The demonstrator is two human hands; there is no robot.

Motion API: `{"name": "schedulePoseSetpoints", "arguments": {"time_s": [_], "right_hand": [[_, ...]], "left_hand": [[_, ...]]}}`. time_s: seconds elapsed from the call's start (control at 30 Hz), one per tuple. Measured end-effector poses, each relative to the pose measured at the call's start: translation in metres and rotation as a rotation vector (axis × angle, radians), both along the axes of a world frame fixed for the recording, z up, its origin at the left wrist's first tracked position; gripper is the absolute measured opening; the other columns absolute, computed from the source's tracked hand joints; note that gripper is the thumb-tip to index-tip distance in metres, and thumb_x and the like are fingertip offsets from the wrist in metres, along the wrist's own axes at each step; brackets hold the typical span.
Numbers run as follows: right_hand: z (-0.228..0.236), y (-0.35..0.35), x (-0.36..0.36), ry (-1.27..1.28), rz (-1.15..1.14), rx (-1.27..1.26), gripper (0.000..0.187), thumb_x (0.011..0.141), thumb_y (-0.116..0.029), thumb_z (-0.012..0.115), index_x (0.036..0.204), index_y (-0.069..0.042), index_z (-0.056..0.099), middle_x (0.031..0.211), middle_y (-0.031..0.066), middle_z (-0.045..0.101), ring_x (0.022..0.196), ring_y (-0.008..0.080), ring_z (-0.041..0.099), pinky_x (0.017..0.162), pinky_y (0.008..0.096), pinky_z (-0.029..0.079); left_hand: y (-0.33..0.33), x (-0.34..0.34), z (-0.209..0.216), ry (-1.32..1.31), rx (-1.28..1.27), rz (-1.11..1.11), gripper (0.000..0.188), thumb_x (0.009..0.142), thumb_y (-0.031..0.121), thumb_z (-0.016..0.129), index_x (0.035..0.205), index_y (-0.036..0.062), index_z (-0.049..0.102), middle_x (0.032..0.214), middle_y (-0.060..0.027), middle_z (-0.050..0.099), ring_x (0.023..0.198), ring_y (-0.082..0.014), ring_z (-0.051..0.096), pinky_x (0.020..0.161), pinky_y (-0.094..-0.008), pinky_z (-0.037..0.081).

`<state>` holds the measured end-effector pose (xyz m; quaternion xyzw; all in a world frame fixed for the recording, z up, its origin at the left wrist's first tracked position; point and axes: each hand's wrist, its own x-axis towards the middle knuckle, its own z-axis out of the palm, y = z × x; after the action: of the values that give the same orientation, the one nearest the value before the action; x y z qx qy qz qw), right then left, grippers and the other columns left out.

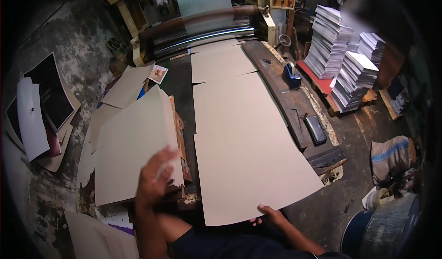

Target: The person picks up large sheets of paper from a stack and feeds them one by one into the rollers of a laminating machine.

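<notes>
A large beige cardboard sheet (248, 144) stretches away from me over the machine's feed table. My right hand (269, 215) pinches its near edge, thumb on top and fingers underneath. Ahead of it, another beige sheet (221, 63) lies in line, reaching toward the shiny metal roller (207, 37). My left hand (156, 174), slightly blurred, is raised over the near right part of a stack of similar cardboard (129, 144) at the left. Its thumb and fingers are apart, with nothing held.
On the table's right ledge are a blue tape dispenser (291, 76), a hex key (296, 116) and a black case (315, 130). Tall paper stacks (329, 40) stand on the floor at the right. A blue drum (382, 227) is near right; loose dark sheets (53, 91) lean far left.
</notes>
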<state>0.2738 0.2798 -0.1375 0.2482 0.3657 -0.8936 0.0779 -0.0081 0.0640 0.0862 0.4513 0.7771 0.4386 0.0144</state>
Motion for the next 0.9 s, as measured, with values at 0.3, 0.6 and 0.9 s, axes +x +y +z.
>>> {"name": "schedulePoseSetpoints", "arguments": {"time_s": [0.3, 0.6, 0.9], "right_hand": [[0.012, -0.026, 0.028, 0.019, 0.001, 0.028, 0.044, 0.1, -0.034, 0.048, 0.122, 0.005, 0.049, 0.095, 0.0201, 0.066, 0.077, 0.0224, 0.062, 0.068, 0.034, 0.053], [0.005, -0.018, -0.005, 0.011, -0.064, -0.05, 0.042, 0.1, -0.035, 0.048, 0.115, 0.004, 0.05, 0.091, 0.0199, 0.066, 0.066, 0.0183, 0.054, 0.074, 0.039, 0.053], [-0.009, 0.013, -0.061, 0.055, -0.077, -0.082, 0.051, 0.099, -0.045, 0.048, 0.121, 0.0, 0.048, 0.097, 0.0188, 0.065, 0.069, 0.0164, 0.054, 0.079, 0.0408, 0.052]], "left_hand": [[-0.049, -0.065, -0.074, 0.114, -0.722, 0.412, 0.065, 0.103, 0.045, 0.033, 0.154, 0.0092, 0.016, 0.16, -0.0161, 0.016, 0.148, -0.0394, 0.004, 0.119, -0.0481, 0.005], [-0.063, -0.016, -0.058, 0.119, -0.424, 0.144, 0.079, 0.091, 0.066, 0.046, 0.146, 0.0087, 0.042, 0.155, -0.0146, 0.032, 0.147, -0.0347, 0.019, 0.118, -0.051, 0.005], [-0.068, -0.02, -0.062, -0.175, -0.14, 0.188, 0.058, 0.098, 0.052, 0.045, 0.132, 0.0061, 0.057, 0.14, -0.0096, 0.054, 0.142, -0.0267, 0.034, 0.119, -0.0471, 0.007]]}}
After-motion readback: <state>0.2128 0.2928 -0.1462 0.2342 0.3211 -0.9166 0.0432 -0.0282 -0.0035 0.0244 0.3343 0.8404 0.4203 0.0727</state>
